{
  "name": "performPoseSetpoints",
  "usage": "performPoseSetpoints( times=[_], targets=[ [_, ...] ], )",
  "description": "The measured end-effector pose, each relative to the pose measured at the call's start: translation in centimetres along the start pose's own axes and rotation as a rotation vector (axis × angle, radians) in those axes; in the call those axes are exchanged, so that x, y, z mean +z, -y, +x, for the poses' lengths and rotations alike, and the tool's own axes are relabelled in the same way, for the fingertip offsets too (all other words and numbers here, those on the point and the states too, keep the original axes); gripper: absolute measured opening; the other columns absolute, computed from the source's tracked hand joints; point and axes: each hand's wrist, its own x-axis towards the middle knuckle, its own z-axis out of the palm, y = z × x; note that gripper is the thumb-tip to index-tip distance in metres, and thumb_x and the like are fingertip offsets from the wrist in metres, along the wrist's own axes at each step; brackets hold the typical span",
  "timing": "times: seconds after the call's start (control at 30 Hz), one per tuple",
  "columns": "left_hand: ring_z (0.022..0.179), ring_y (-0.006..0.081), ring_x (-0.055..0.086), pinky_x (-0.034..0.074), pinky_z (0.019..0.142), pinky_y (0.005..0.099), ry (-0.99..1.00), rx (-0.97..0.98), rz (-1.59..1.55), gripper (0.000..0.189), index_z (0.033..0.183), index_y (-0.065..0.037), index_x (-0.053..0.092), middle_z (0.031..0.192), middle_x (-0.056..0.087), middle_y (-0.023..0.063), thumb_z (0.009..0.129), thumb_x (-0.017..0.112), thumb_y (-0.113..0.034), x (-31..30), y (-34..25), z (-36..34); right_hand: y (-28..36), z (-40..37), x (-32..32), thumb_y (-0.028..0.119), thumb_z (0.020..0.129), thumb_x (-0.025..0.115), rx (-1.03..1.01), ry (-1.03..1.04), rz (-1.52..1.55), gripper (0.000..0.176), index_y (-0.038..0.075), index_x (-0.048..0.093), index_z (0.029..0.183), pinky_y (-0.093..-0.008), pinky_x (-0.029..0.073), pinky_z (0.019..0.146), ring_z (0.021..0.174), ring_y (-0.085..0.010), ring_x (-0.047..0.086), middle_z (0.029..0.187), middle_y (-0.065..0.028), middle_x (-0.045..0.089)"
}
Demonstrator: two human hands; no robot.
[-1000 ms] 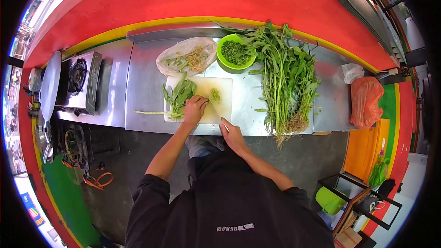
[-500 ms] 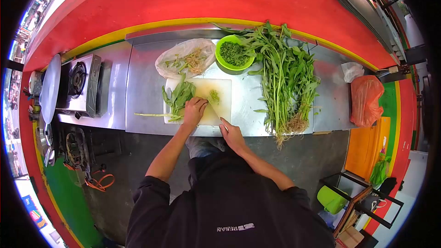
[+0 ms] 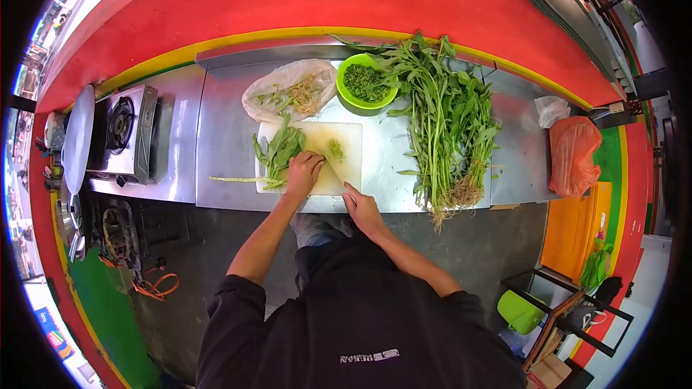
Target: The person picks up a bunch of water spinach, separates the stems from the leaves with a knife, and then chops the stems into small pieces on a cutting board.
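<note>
My left hand [image 3: 305,171] is closed around leafy green stems [image 3: 279,151] on the white cutting board [image 3: 351,167]. The leaves and one long pale stem stick out to its left. A knife [image 3: 335,172] is in my right hand [image 3: 361,209], its blade angled up and left to the fingertips of my left hand. Chopped green bits [image 3: 334,149] lie on the board just beyond the blade. Behind the board, a green bowl [image 3: 368,105] holds chopped greens, and a clear plastic bag [image 3: 257,106] holds roots and stem scraps.
A large pile of long-stemmed greens [image 3: 448,130] with roots lies on the steel counter [image 3: 227,140] at the right. Beyond it sit a white bag [image 3: 552,111] and a red plastic bag [image 3: 574,156]. A gas stove [image 3: 130,130] stands at the left.
</note>
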Motion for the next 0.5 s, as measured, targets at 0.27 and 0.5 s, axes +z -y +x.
performPoseSetpoints(
  times=[0.27, 0.5],
  targets=[
    [0.092, 0.0252, 0.064, 0.044, 0.081, 0.0401, 0.022, 0.015, 0.01, 0.014, 0.103, -0.01, 0.076, 0.095, 0.069, 0.0037, 0.091, 0.071, -0.014, -0.5, 0.0, -0.2, 0.8, -0.2, -0.3, 0.026, 0.102, 0.059, 0.089, 0.051, 0.041, 0.039, 0.009, 0.062, 0.137, -0.0539, 0.052, 0.07, 0.079, -0.0494, 0.067, 0.08, -0.0307, 0.067],
    [0.091, 0.0247, 0.064, 0.044, 0.08, 0.04, 0.015, 0.013, -0.006, 0.012, 0.1, -0.01, 0.077, 0.094, 0.069, 0.0035, 0.09, 0.072, -0.014, -0.5, 0.0, 0.0, 0.3, 0.1, 0.1, 0.022, 0.102, 0.061, 0.033, 0.004, -0.006, 0.039, 0.002, 0.063, 0.134, -0.0447, 0.053, 0.066, 0.069, -0.0418, 0.07, 0.077, -0.0301, 0.066]
  ],
)
